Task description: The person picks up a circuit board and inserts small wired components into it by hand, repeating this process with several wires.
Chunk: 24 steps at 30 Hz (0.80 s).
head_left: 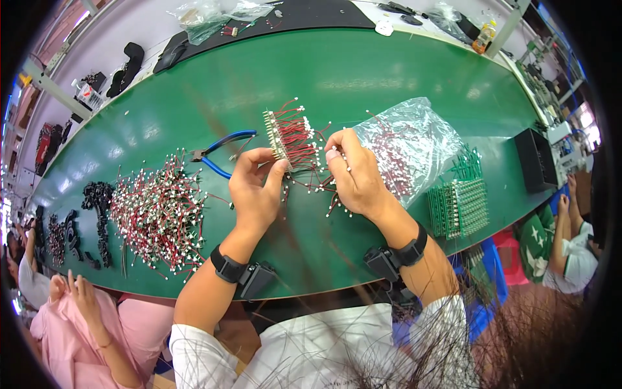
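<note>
My left hand (254, 188) pinches the near end of a narrow circuit board strip (273, 135), held tilted above the green table. A row of short red wires (299, 144) with white connectors sticks out from the strip's right side. My right hand (357, 174) is closed at the wire ends, its thumb and fingers pressed together; what they hold is too small to make out. Loose red wires with white plugs lie on the table below and between both hands. Blue-handled cutters (223, 141) rest just left of the strip.
A clear plastic bag (421, 129) of wires lies right of my right hand, near stacked green boards (457, 206) and a black box (535, 159). A large pile of wired pieces (159, 217) is at left, black parts (98, 204) beyond. People sit at both sides.
</note>
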Available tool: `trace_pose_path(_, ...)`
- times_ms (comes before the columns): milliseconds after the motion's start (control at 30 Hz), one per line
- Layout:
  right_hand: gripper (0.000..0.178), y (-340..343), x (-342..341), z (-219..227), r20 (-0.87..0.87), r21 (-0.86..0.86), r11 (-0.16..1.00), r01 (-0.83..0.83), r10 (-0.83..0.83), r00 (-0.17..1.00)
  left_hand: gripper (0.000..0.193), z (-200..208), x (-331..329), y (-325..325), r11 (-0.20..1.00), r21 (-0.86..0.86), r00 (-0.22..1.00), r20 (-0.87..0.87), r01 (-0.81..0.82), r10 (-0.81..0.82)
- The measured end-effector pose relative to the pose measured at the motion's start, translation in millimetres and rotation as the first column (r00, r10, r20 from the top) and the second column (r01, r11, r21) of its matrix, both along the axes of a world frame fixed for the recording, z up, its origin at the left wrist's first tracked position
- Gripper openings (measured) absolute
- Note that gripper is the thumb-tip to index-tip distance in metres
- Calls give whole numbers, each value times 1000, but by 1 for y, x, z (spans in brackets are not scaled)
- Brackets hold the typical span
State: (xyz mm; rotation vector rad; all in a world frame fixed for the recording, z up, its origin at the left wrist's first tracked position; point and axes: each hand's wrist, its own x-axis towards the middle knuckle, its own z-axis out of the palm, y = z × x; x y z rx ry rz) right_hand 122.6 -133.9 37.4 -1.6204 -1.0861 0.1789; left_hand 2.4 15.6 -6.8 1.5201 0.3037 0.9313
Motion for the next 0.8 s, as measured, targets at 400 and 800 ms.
trace_pose_path(400,8,7,-6,-8,263,104,989,-106,75,962,25,0,-4,-7,948,298,989,-127,112,-77)
trace_pose_path(800,8,8,-4,-10,294,103,994,-20,-11,956,25,-1,-3,-9,967,214,990,-77,136,-122)
